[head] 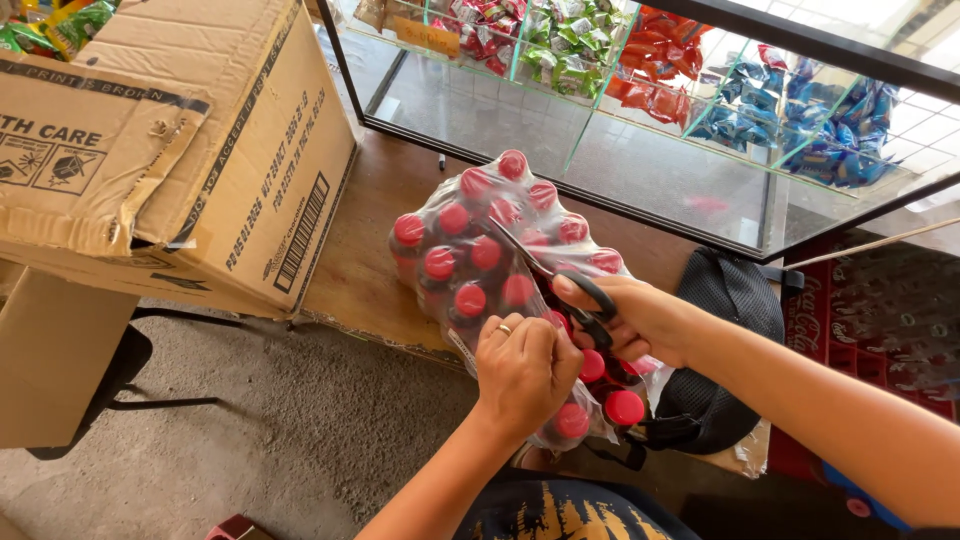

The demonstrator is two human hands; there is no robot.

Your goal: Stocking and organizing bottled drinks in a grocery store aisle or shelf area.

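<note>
Setting: a wooden counter beside a glass display case, seen from above the person's hands.

Pack: a shrink-wrapped pack of bottles, dark bottles with red caps, stands on the counter's front part, just in front of the glass case. The clear film is tight over the far caps and looser and crumpled at the near end.

Right hand: the right hand is closed around the black handles of a pair of scissors, fingers through the loops. It sits over the near right part of the pack.

Scissors: the blades point away from the person, up and to the left, lying across the top of the film between the caps. Whether the blades are parted I cannot tell; they look nearly together.

Left hand: the left hand is curled into a loose fist on the near end of the pack, pinching the film, knuckles up. A ring shows on one finger. It lies just beside the right hand, touching or nearly so.

Loose caps: at the near end a few red caps show clear of the film, just below the two hands.

Cardboard box: a large opened cardboard box stands at the left on the counter, flaps up, near the pack but apart from it.

Case contents: bright packets of sweets and snacks, in red, green and blue, lie in compartments inside the glass case.

Right side: a dark mesh bag lies under the right forearm, next to a red crate.

Floor: grey concrete floor below the counter's edge.
</note>
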